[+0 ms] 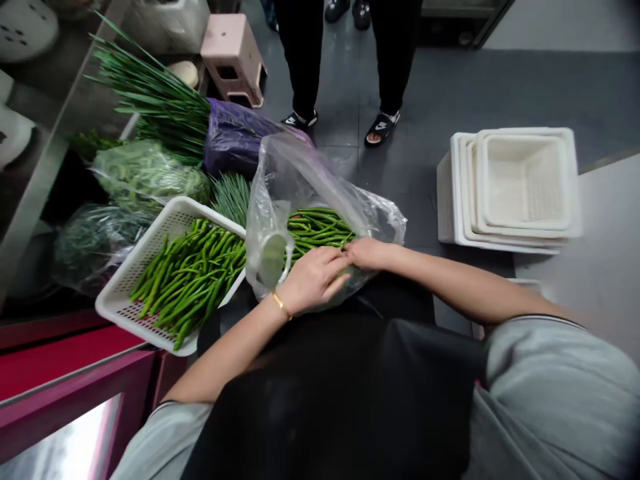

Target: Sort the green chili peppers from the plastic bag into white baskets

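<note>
Left hand (315, 277) and right hand (367, 254) meet, curled, at slim glossy chillies (321, 227) in crinkled bag (336, 183); pinching what, I can't tell remotely.

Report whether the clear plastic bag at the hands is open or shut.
Open: the clear plastic bag gapes, and long green vegetables show inside it.

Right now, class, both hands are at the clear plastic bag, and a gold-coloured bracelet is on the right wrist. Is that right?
Not quite: the head view shows the gold-coloured bracelet on the wrist of the left hand. That hand and the right hand are indeed at the clear plastic bag.
</note>
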{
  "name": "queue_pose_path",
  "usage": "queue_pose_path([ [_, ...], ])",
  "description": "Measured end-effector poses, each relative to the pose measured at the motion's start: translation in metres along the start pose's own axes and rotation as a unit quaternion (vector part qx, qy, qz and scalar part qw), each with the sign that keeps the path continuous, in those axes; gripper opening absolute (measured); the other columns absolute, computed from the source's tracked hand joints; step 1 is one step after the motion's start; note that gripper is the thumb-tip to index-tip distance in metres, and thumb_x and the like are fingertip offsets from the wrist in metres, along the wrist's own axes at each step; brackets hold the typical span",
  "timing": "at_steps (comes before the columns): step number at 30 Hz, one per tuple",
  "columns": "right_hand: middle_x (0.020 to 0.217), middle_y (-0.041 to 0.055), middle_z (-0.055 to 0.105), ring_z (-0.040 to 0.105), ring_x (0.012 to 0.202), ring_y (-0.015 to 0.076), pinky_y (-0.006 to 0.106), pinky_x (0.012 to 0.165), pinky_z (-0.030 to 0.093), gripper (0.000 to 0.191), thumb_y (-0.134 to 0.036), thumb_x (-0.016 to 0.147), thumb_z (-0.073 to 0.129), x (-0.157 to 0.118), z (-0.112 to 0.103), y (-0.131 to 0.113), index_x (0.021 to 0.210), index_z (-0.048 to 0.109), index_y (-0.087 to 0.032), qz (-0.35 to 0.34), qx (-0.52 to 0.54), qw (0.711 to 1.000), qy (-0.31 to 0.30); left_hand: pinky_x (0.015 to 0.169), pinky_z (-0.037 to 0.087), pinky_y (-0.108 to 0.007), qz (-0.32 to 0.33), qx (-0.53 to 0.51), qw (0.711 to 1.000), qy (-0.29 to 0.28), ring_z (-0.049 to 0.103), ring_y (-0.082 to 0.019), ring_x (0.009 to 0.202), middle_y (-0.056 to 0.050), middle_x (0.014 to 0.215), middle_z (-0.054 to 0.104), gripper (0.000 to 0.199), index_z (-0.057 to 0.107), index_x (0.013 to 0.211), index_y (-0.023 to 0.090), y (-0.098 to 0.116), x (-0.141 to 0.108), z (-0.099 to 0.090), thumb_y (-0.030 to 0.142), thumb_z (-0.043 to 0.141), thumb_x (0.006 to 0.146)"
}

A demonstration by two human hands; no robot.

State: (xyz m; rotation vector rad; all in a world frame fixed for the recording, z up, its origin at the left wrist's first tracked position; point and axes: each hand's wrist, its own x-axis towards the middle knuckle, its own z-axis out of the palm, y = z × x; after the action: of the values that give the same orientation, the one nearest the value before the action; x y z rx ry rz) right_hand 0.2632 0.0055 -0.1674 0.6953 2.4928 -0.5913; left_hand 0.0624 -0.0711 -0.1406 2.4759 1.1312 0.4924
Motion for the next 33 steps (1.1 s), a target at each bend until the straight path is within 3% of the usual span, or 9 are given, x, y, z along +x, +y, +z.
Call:
queue_pose_path([
  [3, 0.094, 0.0213, 0.072, 0.069, 0.088, 0.0275, 0.033, 0.070, 0.049, 0.027, -0.006, 0.084, 0.047, -0.016, 0.010, 0.033, 0.093, 0.073, -0.006, 0.150, -0.038, 0.984, -0.090, 0.103, 0.045, -0.050, -0.058, 0.049, 0.986, -0.147, 0.045, -0.034, 0.134, -0.020, 0.139, 0.052, 0.061, 0.044, 0.142, 0.014, -0.028, -0.005, 0.040, 0.028, 0.059, 0.085],
  [6, 0.092, 0.0204, 0.071, 0.069, 0.086, 0.0254, 0.031, 0.070, 0.048, 0.026, -0.007, 0.086, 0.047, -0.035, 0.013, 0.051, 0.093, 0.072, -0.007, 0.185, -0.061, 0.981, -0.005, 0.109, 0.040, -0.048, -0.034, 0.055, 0.976, -0.208, 0.034, -0.030, 0.142, -0.013, 0.146, 0.048, 0.065, 0.036, 0.149, 0.021, -0.049, -0.017, 0.055, 0.012, 0.052, 0.086],
  [10, 0.101, 0.0165, 0.069, 0.064, 0.086, 0.0191, 0.027, 0.070, 0.045, 0.027, -0.015, 0.094, 0.042, -0.010, 0.013, 0.038, 0.104, 0.067, -0.010, 0.059, -0.084, 0.983, 0.153, 0.113, 0.037, -0.043, 0.021, -0.007, 0.974, -0.225, 0.036, -0.025, 0.141, -0.007, 0.141, 0.054, 0.045, 0.060, 0.131, 0.026, -0.061, -0.028, 0.048, 0.014, 0.050, 0.089],
  [13, 0.097, 0.0162, 0.070, 0.062, 0.086, 0.0209, 0.029, 0.068, 0.044, 0.025, -0.014, 0.093, 0.045, 0.021, 0.015, 0.028, 0.094, 0.069, -0.010, 0.008, -0.108, 0.986, 0.126, 0.110, 0.041, -0.042, -0.029, -0.046, 0.973, -0.223, 0.050, -0.025, 0.130, -0.008, 0.135, 0.059, 0.029, 0.070, 0.113, 0.023, -0.075, -0.025, 0.027, 0.028, 0.058, 0.087],
  [18, 0.083, 0.0123, 0.072, 0.064, 0.075, 0.0203, 0.027, 0.061, 0.036, 0.023, -0.027, 0.090, 0.055, 0.011, 0.000, 0.029, 0.089, 0.073, -0.013, 0.001, -0.073, 0.995, 0.061, 0.102, 0.047, -0.040, -0.238, -0.010, 0.971, -0.023, 0.061, -0.025, 0.113, -0.012, 0.119, 0.067, 0.040, 0.064, 0.121, 0.015, -0.081, 0.012, -0.007, 0.036, 0.051, 0.090],
  [22, 0.072, 0.0091, 0.070, 0.059, 0.065, 0.0158, 0.026, 0.058, 0.030, 0.031, -0.038, 0.091, 0.056, -0.013, -0.034, 0.027, 0.080, 0.072, -0.014, -0.004, 0.003, 0.994, 0.106, 0.099, 0.046, -0.039, -0.123, -0.171, 0.972, -0.107, 0.063, -0.026, 0.108, -0.013, 0.114, 0.070, 0.037, 0.066, 0.110, 0.012, -0.052, 0.050, -0.002, 0.038, 0.055, 0.087],
  [25, 0.060, 0.0022, 0.062, 0.050, 0.054, 0.0103, 0.024, 0.055, 0.030, 0.040, -0.048, 0.091, 0.054, -0.024, -0.049, 0.028, 0.074, 0.068, -0.014, -0.084, 0.167, 0.975, 0.117, 0.081, 0.052, -0.033, -0.119, -0.377, 0.906, -0.154, 0.067, -0.019, 0.079, -0.010, 0.082, 0.072, 0.040, 0.066, 0.087, 0.011, -0.034, 0.052, 0.002, 0.046, 0.048, 0.091],
  [29, 0.051, -0.0022, 0.052, 0.044, 0.046, 0.0085, 0.022, 0.053, 0.037, 0.062, -0.064, 0.094, 0.034, -0.026, -0.032, 0.037, 0.082, 0.067, -0.012, -0.135, 0.431, 0.881, 0.139, 0.068, 0.052, -0.029, -0.137, -0.579, 0.784, -0.179, 0.065, -0.015, 0.065, -0.008, 0.074, 0.069, 0.040, 0.064, 0.090, 0.010, -0.020, 0.023, -0.008, 0.050, 0.059, 0.087],
  [33, 0.067, 0.0065, 0.065, 0.058, 0.062, 0.0137, 0.026, 0.065, 0.047, 0.050, -0.051, 0.098, 0.039, 0.004, 0.005, 0.044, 0.091, 0.070, -0.012, 0.079, 0.347, 0.926, 0.125, 0.056, 0.050, -0.026, -0.148, -0.665, 0.732, 0.001, 0.060, -0.012, 0.056, -0.003, 0.069, 0.064, 0.033, 0.063, 0.091, 0.015, -0.013, 0.009, -0.037, 0.047, 0.066, 0.082],
])
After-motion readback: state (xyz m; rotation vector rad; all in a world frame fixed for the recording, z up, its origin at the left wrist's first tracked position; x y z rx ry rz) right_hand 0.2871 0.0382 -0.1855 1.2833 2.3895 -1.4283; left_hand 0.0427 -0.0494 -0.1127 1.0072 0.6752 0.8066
